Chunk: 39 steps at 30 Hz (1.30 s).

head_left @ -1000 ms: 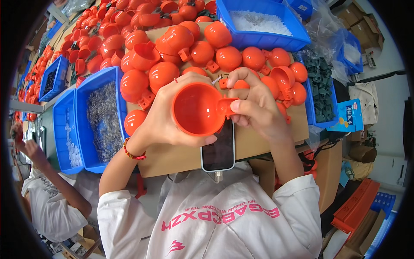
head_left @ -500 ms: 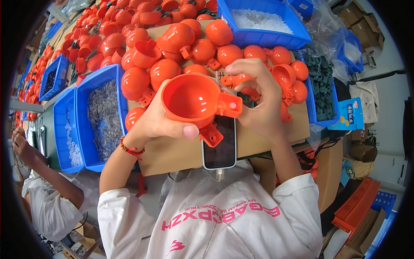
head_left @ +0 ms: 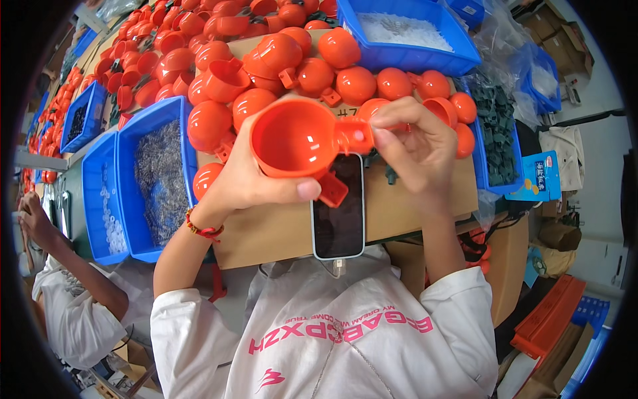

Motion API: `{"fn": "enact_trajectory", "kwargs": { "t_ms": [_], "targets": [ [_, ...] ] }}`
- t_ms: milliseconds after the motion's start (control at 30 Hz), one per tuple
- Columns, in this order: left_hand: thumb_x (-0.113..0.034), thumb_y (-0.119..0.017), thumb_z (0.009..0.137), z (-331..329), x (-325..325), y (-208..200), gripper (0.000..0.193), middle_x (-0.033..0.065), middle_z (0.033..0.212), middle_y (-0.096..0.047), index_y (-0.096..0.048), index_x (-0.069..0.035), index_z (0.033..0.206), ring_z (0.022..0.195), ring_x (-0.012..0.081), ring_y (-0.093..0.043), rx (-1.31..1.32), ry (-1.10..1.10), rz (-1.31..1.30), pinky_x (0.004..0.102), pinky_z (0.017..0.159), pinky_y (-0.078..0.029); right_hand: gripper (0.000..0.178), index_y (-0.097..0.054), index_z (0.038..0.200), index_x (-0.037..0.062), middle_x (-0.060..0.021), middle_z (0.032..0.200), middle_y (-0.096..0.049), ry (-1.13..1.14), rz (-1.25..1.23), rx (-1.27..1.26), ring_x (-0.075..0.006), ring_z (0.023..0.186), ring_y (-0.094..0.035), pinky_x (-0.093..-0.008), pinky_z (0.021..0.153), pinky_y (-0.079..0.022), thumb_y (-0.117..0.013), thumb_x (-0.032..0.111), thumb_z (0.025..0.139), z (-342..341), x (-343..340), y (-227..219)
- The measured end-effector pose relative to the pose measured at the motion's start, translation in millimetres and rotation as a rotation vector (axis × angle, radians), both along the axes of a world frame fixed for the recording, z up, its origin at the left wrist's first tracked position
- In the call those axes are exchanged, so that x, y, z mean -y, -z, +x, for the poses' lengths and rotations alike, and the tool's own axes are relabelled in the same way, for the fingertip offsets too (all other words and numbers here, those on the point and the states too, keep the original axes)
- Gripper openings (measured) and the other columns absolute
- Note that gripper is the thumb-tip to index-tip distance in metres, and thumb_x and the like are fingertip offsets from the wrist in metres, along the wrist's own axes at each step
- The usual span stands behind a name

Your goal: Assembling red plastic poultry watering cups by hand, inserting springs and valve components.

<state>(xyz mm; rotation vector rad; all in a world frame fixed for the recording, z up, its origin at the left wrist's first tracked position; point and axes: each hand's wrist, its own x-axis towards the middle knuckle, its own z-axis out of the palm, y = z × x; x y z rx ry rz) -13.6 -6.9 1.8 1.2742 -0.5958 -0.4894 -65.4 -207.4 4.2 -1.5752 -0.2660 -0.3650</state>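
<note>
My left hand (head_left: 256, 183) is wrapped round a glossy orange-red plastic cup (head_left: 287, 141), its open mouth turned up and the thumb along the near rim. From the cup's right side a square tab (head_left: 352, 135) sticks out with a small pale spot on it. A second orange-red tab (head_left: 332, 190) shows just below; whether it belongs to the same cup I cannot tell. At the outer end of the upper tab, my right hand (head_left: 419, 149) is closed in a pinch of thumb and forefinger. What lies between those fingertips is hidden.
A phone (head_left: 339, 216) with a cable lies under the cup on cardboard (head_left: 266, 239). Red cups and domes (head_left: 355, 85) are heaped beyond. Blue bins hold springs (head_left: 159, 183), white bits (head_left: 402, 32) and dark green parts (head_left: 497, 133). Another person's arm (head_left: 83, 272) is at left.
My right hand has come down and its thumb and forefinger have closed at the tab's end. The cup has shifted slightly up, showing more of the phone.
</note>
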Motion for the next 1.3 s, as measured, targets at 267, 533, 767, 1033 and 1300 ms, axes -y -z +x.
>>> {"fn": "enact_trajectory", "kwargs": {
  "t_ms": [267,533,767,1033,1300],
  "targets": [
    [-0.018,-0.078,0.054,1,3,0,0.062,0.0065,0.102,-0.054,-0.05,0.001,0.106,0.093,0.0144,-0.053,0.154,-0.136,0.095,0.0293,0.082,-0.043,0.007,-0.056,0.081,-0.0031,-0.0076,0.081,-0.055,-0.243,0.269,-0.143,-0.0105,0.076,-0.054,-0.0246,0.07,-0.047,-0.058,-0.004,0.074,-23,9,6],
    [-0.019,-0.077,0.051,1,6,2,0.063,0.0075,0.105,-0.051,-0.051,0.002,0.104,0.095,0.0156,-0.052,0.217,-0.109,0.067,0.0294,0.083,-0.043,0.008,-0.059,0.081,-0.0014,-0.0061,0.081,-0.055,-0.221,0.209,-0.246,-0.0108,0.074,-0.055,-0.0228,0.064,-0.048,-0.061,-0.001,0.073,-27,-5,5],
    [-0.017,-0.076,0.05,1,4,1,0.061,0.0076,0.105,-0.052,-0.052,0.002,0.102,0.094,0.0162,-0.052,0.256,-0.094,0.07,0.0296,0.083,-0.043,0.006,-0.059,0.078,0.0005,-0.0037,0.081,-0.055,-0.225,0.122,-0.291,-0.0094,0.073,-0.056,-0.0215,0.063,-0.047,-0.063,0.0,0.074,-26,-9,9],
    [-0.014,-0.076,0.049,1,4,3,0.06,0.008,0.104,-0.052,-0.053,0.002,0.102,0.094,0.0166,-0.052,0.328,-0.105,0.064,0.03,0.083,-0.043,0.016,-0.054,0.086,0.0033,-0.0008,0.081,-0.053,-0.237,0.092,-0.373,-0.0074,0.074,-0.054,-0.0197,0.059,-0.043,-0.065,0.003,0.074,-22,-15,11],
    [-0.015,-0.076,0.049,-1,4,2,0.061,0.0079,0.103,-0.052,-0.052,0.002,0.103,0.094,0.0165,-0.052,0.238,-0.085,0.041,0.0301,0.084,-0.043,0.027,-0.042,0.101,0.0068,-0.0004,0.074,-0.053,-0.398,0.218,-0.577,-0.0034,0.061,-0.048,-0.0166,0.046,-0.035,-0.058,0.009,0.08,-19,-14,11]
  ]
}}
